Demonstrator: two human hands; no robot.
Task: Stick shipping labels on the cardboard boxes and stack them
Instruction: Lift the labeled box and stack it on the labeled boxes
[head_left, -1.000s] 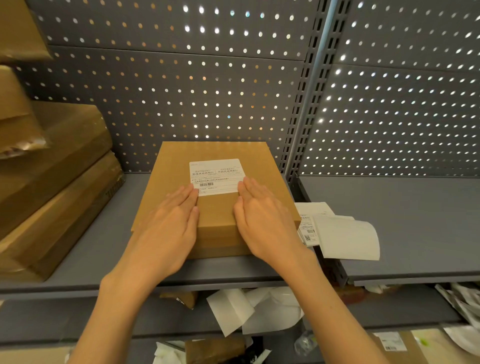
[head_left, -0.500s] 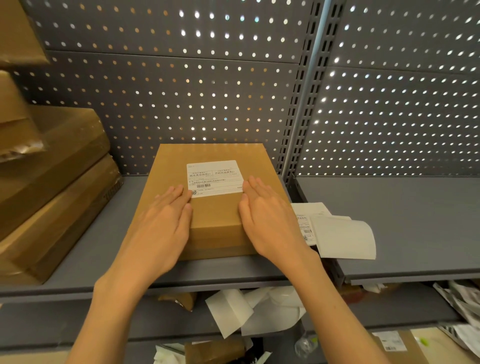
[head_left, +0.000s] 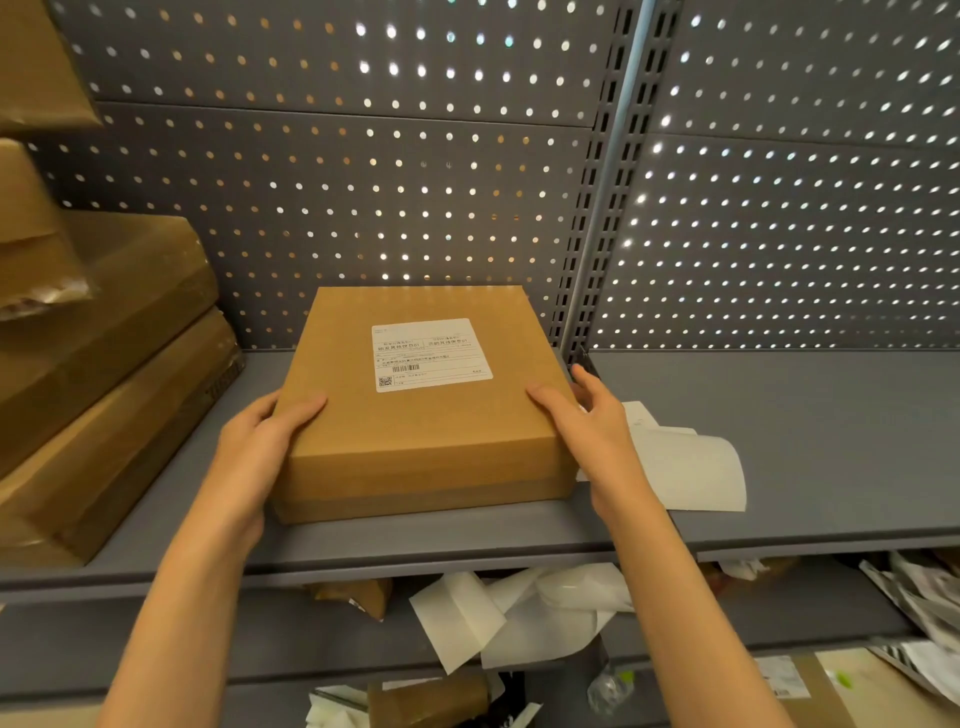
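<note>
Your left hand (head_left: 260, 447) and right hand (head_left: 587, 426) grip the cardboard box (head_left: 421, 431) from either side near its front corners: each thumb lies on the top face, and the fingers (head_left: 589, 387) wrap down the side walls. The box sits on the grey shelf (head_left: 810, 415), close to the front edge, just left of the slotted upright (head_left: 597, 208). I can't tell whether its base is flat on the shelf or slightly lifted. The shipping label (head_left: 431, 354) is stuck flat on the top face, toward the back. A stack of bigger boxes (head_left: 104, 374) stands at the left end of the shelf, apart from your box. Loose label sheets (head_left: 685, 462) lie just right of your right hand. Backing paper scraps (head_left: 519, 618) are on the lower shelf.
</note>
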